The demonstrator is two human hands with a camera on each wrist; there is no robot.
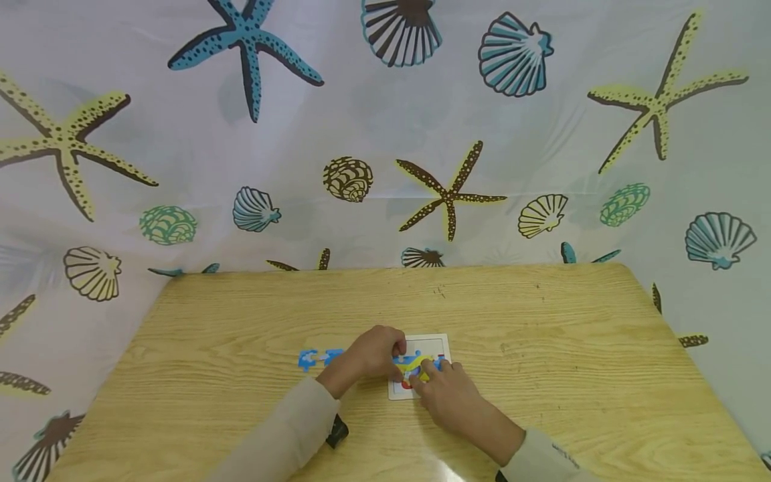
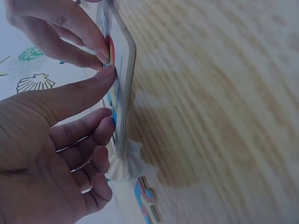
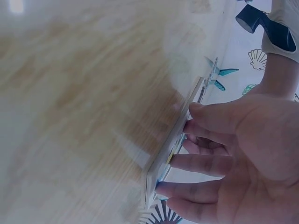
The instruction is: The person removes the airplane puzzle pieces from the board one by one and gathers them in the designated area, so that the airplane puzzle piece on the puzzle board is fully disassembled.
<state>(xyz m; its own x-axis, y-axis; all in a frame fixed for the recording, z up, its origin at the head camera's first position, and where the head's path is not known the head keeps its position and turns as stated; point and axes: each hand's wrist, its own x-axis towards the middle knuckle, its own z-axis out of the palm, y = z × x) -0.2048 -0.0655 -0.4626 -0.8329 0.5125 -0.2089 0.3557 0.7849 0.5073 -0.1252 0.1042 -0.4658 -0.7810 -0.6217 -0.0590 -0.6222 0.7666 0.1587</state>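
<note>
A small white-bordered jigsaw puzzle board point(image 1: 446, 343) lies flat on the table, with blue, yellow and red pieces point(image 1: 415, 363) inside its frame. Over its left part is my left hand point(image 1: 372, 351); the thumb and fingertips touch the pieces in the left wrist view. From the lower right my right hand point(image 1: 450, 398) reaches in, its fairly straight fingers resting on the pieces, as the right wrist view also shows along the board edge point(image 3: 152, 179). The two hands' fingertips meet close together near the red part. Fingers hide much of the picture.
Loose blue puzzle pieces point(image 1: 308, 359) lie on the wooden table point(image 1: 560, 348) left of the board, partly behind my left wrist. A white cloth point(image 1: 289, 134) printed with starfish and shells hangs behind and beside the table. A dark strap point(image 1: 338, 430) shows under the left sleeve.
</note>
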